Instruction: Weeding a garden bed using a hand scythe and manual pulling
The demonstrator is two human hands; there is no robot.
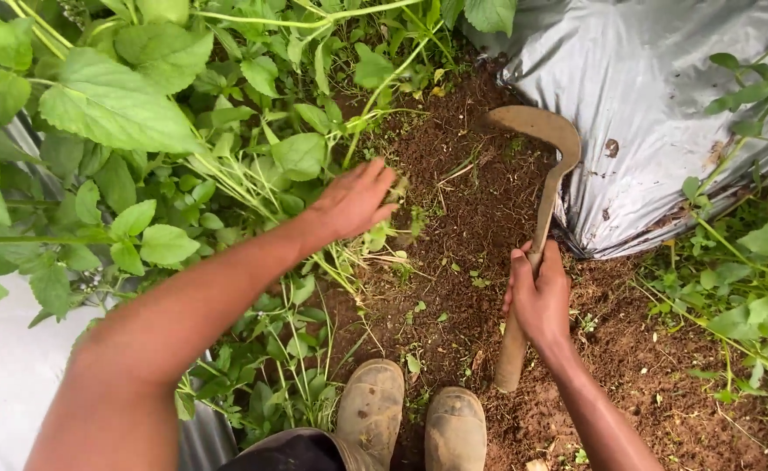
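Boots (410,417) nearest; right hand (539,296) grips sickle (536,187) (blade up), left hand (353,201) on weeds (253,179).

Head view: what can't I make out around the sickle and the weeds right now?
- Left hand fingertips: buried among the weed stems, so the grip is unclear.
- Sickle handle middle: covered by the right hand.
- Plastic sheet: cut off by the top and right edges.
- Boots: cropped at the bottom edge.

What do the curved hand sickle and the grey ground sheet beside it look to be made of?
The curved hand sickle, gripped by the right hand, seems to have a dull metal blade, brown with rust or soil, on a pale round handle, probably wood. The grey ground sheet looks like thin plastic film: glossy, creased, reflecting light. The left hand presses into green leafy plants.
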